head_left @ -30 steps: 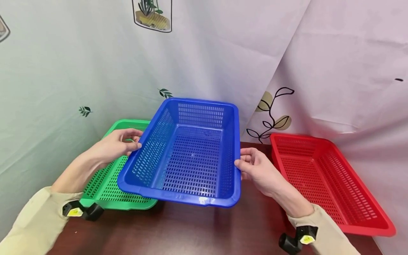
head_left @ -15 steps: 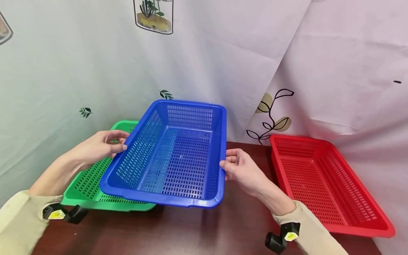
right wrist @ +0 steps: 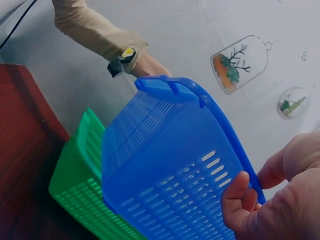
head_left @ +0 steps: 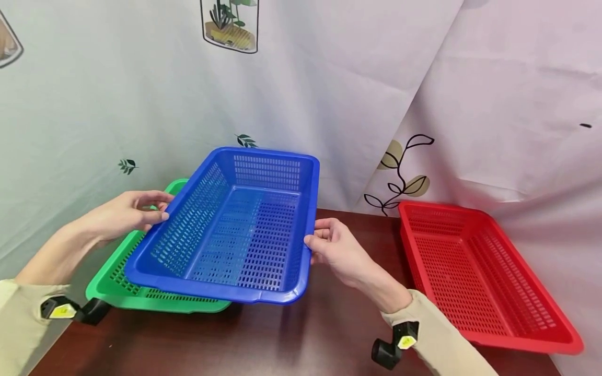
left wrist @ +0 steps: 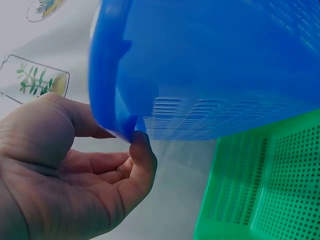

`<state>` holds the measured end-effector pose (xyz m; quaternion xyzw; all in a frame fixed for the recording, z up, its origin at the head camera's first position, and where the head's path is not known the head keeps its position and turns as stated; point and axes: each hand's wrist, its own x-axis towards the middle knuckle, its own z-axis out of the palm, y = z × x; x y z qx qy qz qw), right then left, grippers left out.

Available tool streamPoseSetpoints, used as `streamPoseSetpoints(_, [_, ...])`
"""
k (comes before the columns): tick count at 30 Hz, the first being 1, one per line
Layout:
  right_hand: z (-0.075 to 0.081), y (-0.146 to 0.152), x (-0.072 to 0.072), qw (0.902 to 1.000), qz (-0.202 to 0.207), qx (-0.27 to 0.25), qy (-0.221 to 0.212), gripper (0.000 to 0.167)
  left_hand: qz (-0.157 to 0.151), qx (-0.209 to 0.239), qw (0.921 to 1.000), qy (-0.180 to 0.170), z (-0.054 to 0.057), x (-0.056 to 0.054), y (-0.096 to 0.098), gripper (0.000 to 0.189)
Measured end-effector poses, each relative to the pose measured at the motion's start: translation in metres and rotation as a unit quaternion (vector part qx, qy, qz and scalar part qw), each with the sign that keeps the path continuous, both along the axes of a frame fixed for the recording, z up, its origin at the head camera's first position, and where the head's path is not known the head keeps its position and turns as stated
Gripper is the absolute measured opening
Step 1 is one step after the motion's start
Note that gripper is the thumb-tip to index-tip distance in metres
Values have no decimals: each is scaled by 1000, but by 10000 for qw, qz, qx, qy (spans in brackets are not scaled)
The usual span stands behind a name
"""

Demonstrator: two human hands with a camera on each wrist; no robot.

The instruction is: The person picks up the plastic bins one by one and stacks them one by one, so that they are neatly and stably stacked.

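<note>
Both hands hold a blue slotted plastic basket [head_left: 244, 224] up by its long sides, above and partly over a green basket [head_left: 110, 279]. My left hand [head_left: 124, 215] pinches the left rim, thumb on top and fingers beneath. In the left wrist view, the fingers [left wrist: 142, 165] curl under the blue rim. On the opposite side, my right hand [head_left: 340, 250] pinches the right rim the same way. From the right wrist view, the blue basket [right wrist: 165, 160] hangs tilted beside the green basket [right wrist: 75, 175]. Much of the green basket's inside is hidden by the blue one.
A red slotted basket [head_left: 461, 271] sits on the right of the dark reddish table [head_left: 263, 344]. White printed cloth [head_left: 329, 78] hangs behind and along the sides. Each sleeve bears a black wrist camera, such as the one on the right [head_left: 395, 344].
Both hands have carried the blue basket to the left, so that it covers more of the green basket. The red and green baskets stay in place.
</note>
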<state>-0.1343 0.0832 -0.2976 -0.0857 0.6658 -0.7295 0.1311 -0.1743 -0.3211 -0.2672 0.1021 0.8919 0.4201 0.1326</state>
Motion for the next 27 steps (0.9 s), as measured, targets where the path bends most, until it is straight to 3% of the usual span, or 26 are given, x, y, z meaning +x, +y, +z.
streamPoseSetpoints(19, [1,-34,-1,9989,267,-329,175,33,179,-367,9991,72,5,6,-36,50])
streamPoseSetpoints(27, [-1,-46,0,9978,282,-530,285,33,311,-378,9987,-115,9,5,-47,51])
